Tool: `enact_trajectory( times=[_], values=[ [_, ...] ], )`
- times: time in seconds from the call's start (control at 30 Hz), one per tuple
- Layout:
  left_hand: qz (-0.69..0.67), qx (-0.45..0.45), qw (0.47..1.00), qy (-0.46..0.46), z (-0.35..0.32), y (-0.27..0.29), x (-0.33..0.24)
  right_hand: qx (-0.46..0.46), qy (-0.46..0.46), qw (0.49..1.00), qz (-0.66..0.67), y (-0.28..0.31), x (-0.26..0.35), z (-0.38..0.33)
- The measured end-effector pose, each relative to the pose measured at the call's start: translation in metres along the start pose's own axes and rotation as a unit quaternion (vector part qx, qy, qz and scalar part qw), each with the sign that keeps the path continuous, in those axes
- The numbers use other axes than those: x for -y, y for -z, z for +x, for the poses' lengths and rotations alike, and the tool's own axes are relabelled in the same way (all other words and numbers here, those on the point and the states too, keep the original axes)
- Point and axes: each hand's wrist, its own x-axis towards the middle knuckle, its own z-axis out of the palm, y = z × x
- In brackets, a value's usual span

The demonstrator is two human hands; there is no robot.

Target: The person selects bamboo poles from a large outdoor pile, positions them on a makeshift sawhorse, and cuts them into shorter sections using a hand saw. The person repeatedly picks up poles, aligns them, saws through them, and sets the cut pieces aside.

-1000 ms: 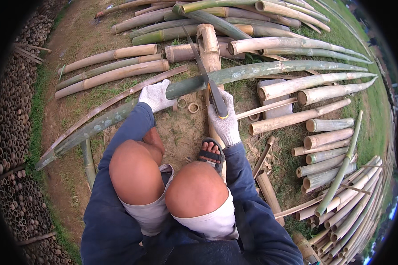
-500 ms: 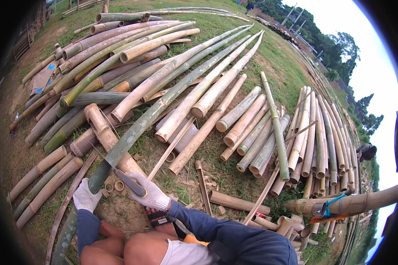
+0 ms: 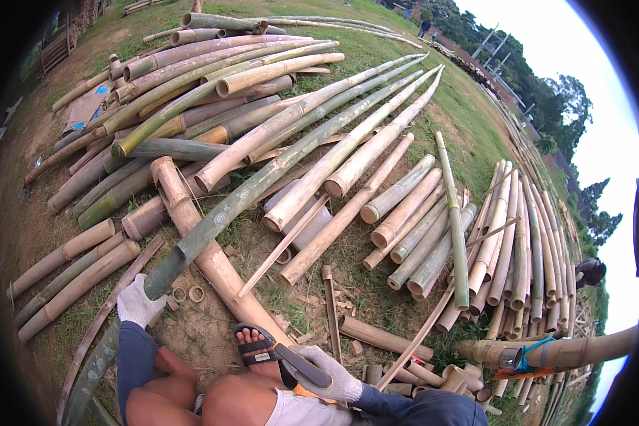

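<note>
Firm on One Side, Careful on the Other

In the head view, our left hand curls over the green pole, its grip closed as far as we can see; the fingers beneath are hidden. The green pole slants up and away from us, lying across the top of the brown pole. Our right hand is shut around the handle of the saw, well apart from the green pole and near our sandalled foot. We cannot make out where the blade runs.

To do this well, we judge that the left hand should press the green pole down against the brown pole, so that it neither rolls nor slides. We do best to keep that hand well aside from the crossing, the right wrist straight, and the saw's teeth turned away from our toes.
</note>
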Motion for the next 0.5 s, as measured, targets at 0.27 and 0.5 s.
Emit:
enact_trajectory(
  times=[0.27, 0.5],
  values=[
    [0.058, 0.028, 0.998, 0.011, -0.005, 0.001, 0.003, -0.117, 0.225, 0.967, 0.017, -0.046, 0.006, 0.204],
    [0.036, 0.084, 0.996, 0.019, -0.002, -0.001, 0.017, -0.044, 0.035, 0.996, -0.073, -0.017, -0.002, 0.016]
  ],
)
